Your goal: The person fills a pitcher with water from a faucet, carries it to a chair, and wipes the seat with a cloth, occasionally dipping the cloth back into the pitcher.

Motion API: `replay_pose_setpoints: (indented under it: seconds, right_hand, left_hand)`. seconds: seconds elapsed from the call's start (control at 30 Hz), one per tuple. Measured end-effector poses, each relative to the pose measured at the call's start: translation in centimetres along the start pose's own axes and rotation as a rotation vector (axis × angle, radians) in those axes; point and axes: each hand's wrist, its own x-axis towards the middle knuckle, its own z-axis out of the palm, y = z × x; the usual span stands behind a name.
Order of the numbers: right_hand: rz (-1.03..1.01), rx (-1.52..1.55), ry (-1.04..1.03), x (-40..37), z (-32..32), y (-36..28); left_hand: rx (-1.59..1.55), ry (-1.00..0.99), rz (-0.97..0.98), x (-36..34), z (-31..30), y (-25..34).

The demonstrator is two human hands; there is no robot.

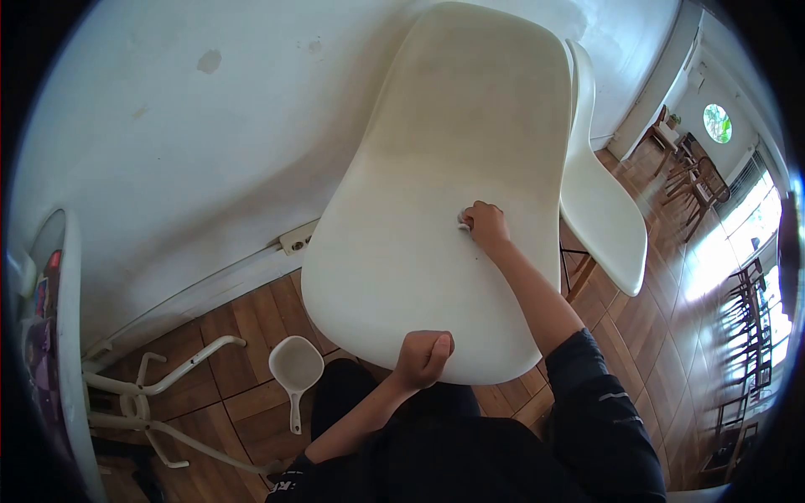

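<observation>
A white moulded chair fills the middle of the head view, its backrest toward the wall and its seat toward me. On the right part of the seat my right hand is closed around a small white wad, perhaps cloth or tissue, pressed against the surface. A few tiny dark specks lie on the seat just below that hand. My left hand is closed in a fist at the seat's front edge. Its curled fingers hide whatever they may hold.
A white dipper with a handle rests on the wooden floor at left. Beside it are pale metal legs. Another white chair stands close on the right. A wall socket is behind. Wooden chairs stand farther off.
</observation>
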Motion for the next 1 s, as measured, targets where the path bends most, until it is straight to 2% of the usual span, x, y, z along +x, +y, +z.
replay_pose_setpoints:
  seconds: [0.1,0.17,0.27,0.37,0.43,0.5,0.57,0.63,0.7,0.73,1.0]
  right_hand:
    - [0.059,-0.057,-0.033,-1.0,-1.0,-0.4]
    - [-0.037,-0.014,-0.144,-2.6,-1.7,-0.6]
    - [-0.125,0.098,-0.119,-7.3,-4.3,-1.7]
    - [-0.129,0.066,-0.177,-12.6,-7.7,-3.9]
    - [-0.188,-0.096,-0.272,-16.0,-9.3,-5.0]
    - [-0.182,-0.126,-0.326,-19.2,-10.6,-6.2]
    - [-0.25,-0.22,-0.325,-20.2,-11.5,-6.9]
    - [-0.311,-0.314,-0.329,-20.0,-11.9,-7.2]
    - [-0.201,-0.263,-0.48,-18.7,-11.7,-7.6]
    - [-0.193,-0.262,-0.489,-18.0,-11.5,-7.8]
    - [0.0,-0.247,-0.43,-9.9,-6.7,-6.5]
  left_hand:
    - [-0.026,0.033,-0.028,0.2,0.4,0.1]
    - [0.015,0.078,0.037,0.2,0.5,-0.3]
    - [-0.012,0.096,0.006,0.1,0.8,-0.2]
    - [-0.003,0.076,-0.01,0.1,0.6,-0.1]
    - [-0.009,0.076,-0.009,0.0,0.6,-0.2]
    - [-0.005,0.08,-0.001,0.0,0.5,-0.2]
    - [-0.007,0.078,-0.002,-0.1,0.4,-0.1]
    - [-0.014,0.072,-0.009,0.0,0.5,-0.1]
    - [-0.003,0.063,0.011,0.0,0.5,-0.1]
    - [-0.009,0.058,0.002,-0.1,0.5,0.1]
    - [-0.019,0.045,-0.009,0.0,0.2,0.2]
